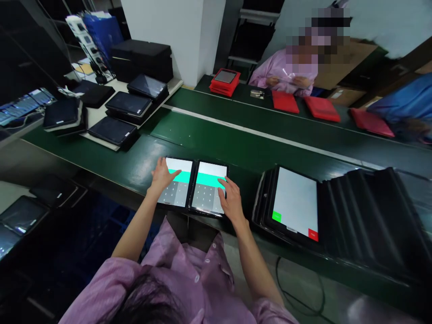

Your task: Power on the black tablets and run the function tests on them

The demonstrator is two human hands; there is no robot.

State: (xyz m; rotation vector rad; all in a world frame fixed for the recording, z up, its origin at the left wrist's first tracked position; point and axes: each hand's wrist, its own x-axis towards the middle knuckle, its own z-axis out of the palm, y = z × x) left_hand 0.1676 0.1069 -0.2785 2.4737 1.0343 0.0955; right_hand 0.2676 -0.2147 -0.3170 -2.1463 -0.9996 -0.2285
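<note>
Two black-framed tablets lie side by side on the green bench in front of me, both lit with a calculator-like keypad under a turquoise band. Over the upper left of the left tablet (184,189) is my left hand (163,176), its thumb stretched across the screen and its fingers at the edge. My right hand (230,196) rests at the right side of the right tablet (206,191), fingers spread over that edge. Neither hand grips anything that I can see. To the right, a lit tablet (295,202) with green and red corner squares tops a stack.
Many black tablets or cases (371,216) lean in a row at the right. Dark tablets (128,104) sit in piles on a white board at the left. Across the green bench (202,118), a person in pink (280,67) works near red sleeves (285,101). A cable hangs below the bench.
</note>
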